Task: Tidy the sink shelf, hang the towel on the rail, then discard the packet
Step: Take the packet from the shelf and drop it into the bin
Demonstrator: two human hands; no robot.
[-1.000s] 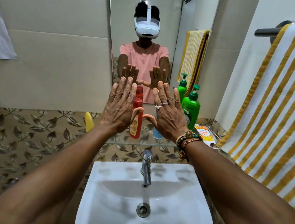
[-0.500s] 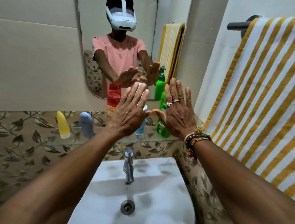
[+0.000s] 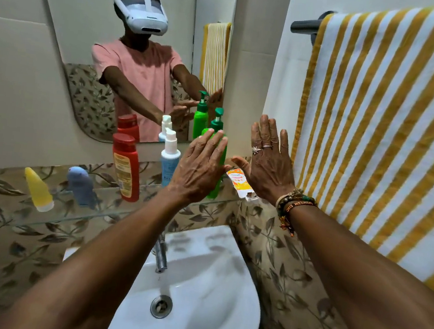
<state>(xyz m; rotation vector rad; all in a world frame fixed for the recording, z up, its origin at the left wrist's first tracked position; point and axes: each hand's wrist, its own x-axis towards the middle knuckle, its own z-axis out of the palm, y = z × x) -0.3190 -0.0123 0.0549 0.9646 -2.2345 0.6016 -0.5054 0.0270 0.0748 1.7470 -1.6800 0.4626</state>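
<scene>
Between the two spread, empty hands, left hand (image 3: 199,166) and right hand (image 3: 270,162), the packet (image 3: 239,183) lies on the shelf (image 3: 74,217), nearer the right.

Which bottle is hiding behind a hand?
The green pump bottle: the left hand covers most of it. The red bottle and white spray bottle stand uncovered.

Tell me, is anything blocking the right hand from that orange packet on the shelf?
Nothing visible does. The open right hand overlaps the packet in this view; the green bottle stands to the packet's left, not between.
</scene>
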